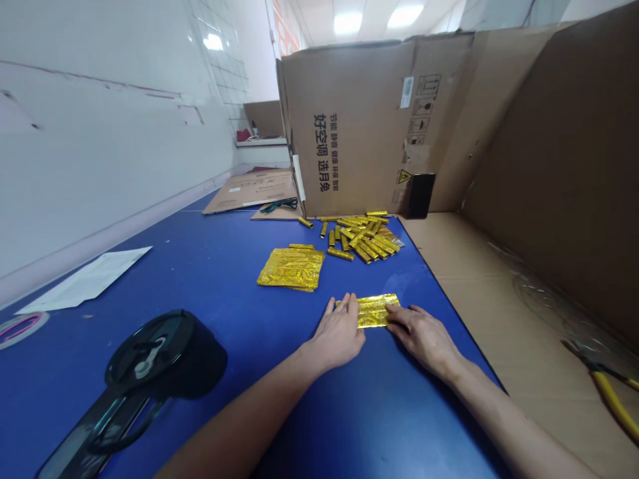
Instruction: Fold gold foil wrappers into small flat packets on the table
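The gold sheet is shiny and creased. The left hand lies flat on it; the right hand touches it, grip unclear.

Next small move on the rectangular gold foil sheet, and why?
Probably turn one long edge of the rectangular gold foil sheet inward: the left hand and right hand rest on its opposite ends, and it looks wider than the narrow gold foil pieces piled beyond.

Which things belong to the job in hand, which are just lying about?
Likely job: flat shiny gold sheet touched by left hand and right hand; stacked shiny gold sheets; slim gold rolls.

Likely lying about: black lidded mug; white paper sheet; yellow-handled pliers.
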{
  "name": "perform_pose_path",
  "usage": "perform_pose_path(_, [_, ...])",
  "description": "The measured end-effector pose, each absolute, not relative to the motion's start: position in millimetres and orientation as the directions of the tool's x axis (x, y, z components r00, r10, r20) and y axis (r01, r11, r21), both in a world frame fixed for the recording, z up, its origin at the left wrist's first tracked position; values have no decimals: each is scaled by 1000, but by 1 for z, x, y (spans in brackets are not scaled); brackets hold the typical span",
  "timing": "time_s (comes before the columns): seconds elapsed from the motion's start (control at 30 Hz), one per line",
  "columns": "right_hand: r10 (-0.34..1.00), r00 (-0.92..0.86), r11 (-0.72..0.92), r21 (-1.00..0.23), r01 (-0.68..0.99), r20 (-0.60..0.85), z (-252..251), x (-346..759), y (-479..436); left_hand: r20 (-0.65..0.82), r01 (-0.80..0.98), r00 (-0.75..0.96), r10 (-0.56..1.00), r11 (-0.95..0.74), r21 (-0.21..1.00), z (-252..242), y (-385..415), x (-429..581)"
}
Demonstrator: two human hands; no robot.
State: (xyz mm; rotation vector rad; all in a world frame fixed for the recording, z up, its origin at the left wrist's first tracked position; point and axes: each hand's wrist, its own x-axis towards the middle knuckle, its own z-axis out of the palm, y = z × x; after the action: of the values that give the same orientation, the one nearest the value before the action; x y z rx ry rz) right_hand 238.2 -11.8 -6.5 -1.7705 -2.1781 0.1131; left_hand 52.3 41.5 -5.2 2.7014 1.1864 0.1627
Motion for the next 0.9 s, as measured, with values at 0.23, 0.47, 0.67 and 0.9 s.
perform_pose_path(0.23, [960,-168,227,-277,933,222,-6,238,-13,32,693,697,716,-685,224,-3,43,50])
perform_pose_path(0.47, [958,-135,213,-317,924,251,-10,236,-10,78,675,698,712,-689,264,-7,45,50])
perform_pose_path(0.67, [952,-84,209,-428,879,293,-7,238,-13,194,621,670,717,-684,383,-3,48,47])
perform_pose_path(0.9, [956,23,166,-604,779,293,-2,240,-15,262,589,536,802,-578,564,-7,52,47])
